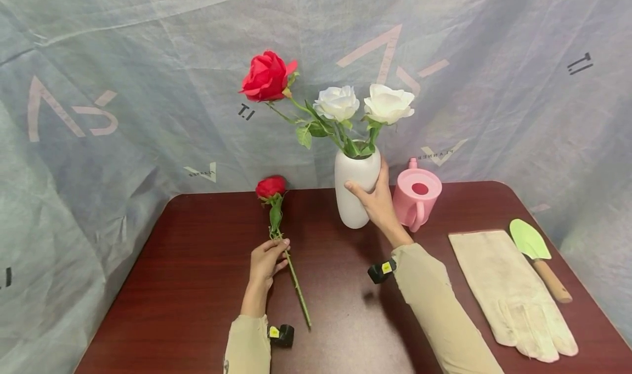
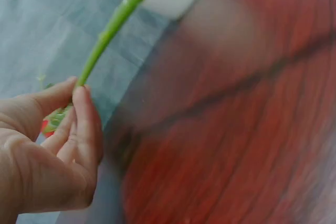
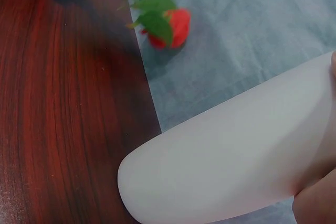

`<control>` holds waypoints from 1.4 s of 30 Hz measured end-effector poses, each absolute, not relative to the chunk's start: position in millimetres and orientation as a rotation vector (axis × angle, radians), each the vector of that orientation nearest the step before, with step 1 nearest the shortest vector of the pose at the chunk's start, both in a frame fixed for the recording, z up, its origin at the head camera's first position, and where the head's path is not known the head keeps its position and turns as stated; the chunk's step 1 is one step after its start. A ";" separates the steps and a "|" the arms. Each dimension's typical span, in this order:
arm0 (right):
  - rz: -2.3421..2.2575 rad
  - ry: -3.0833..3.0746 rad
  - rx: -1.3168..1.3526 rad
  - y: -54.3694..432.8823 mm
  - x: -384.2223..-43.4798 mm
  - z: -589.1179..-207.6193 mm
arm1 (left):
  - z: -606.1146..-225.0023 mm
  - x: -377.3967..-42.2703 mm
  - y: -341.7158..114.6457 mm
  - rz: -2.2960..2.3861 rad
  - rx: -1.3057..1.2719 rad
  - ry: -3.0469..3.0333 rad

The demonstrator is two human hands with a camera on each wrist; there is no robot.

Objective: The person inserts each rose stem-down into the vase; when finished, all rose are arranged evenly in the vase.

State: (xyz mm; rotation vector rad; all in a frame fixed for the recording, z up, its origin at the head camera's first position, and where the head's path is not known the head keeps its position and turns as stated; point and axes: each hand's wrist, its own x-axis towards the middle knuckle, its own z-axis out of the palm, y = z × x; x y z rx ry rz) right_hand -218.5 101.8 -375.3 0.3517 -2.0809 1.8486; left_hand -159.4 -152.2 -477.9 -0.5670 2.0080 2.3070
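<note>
My left hand point(image 1: 266, 260) pinches the green stem of a red rose point(image 1: 270, 187) between thumb and fingertips. The bloom points toward the back edge, and the bare stem end slants down toward me. In the left wrist view the stem point(image 2: 107, 34) rises out of the pinch. My right hand point(image 1: 377, 201) grips the side of a white vase point(image 1: 351, 190), thumb across its front. Out of the vase's mouth stand two white roses point(image 1: 388, 104) and another red rose point(image 1: 267, 77), which leans far left. The right wrist view shows the vase's smooth body point(image 3: 226, 150) up close.
Just right of the vase is a pink watering can point(image 1: 417, 193). Cream work gloves point(image 1: 513, 292) lie at the right, beside a green trowel point(image 1: 540, 256) with a wooden handle. Grey printed cloth point(image 1: 163, 89) hangs behind the dark red table point(image 1: 187, 286).
</note>
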 end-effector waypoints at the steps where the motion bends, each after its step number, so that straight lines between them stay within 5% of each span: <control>1: 1.849 -2.081 0.350 101.7 -218.6 -375.5 | -476.7 -158.0 -152.2 2.365 -0.570 1.960; 22: 1.848 -2.061 0.353 100.4 -219.5 -374.5 | -404.9 -144.4 -123.4 3.291 -0.246 1.010; 42: 1.853 -2.057 0.341 101.0 -218.7 -375.1 | -322.9 -185.2 -94.1 3.199 -0.020 2.066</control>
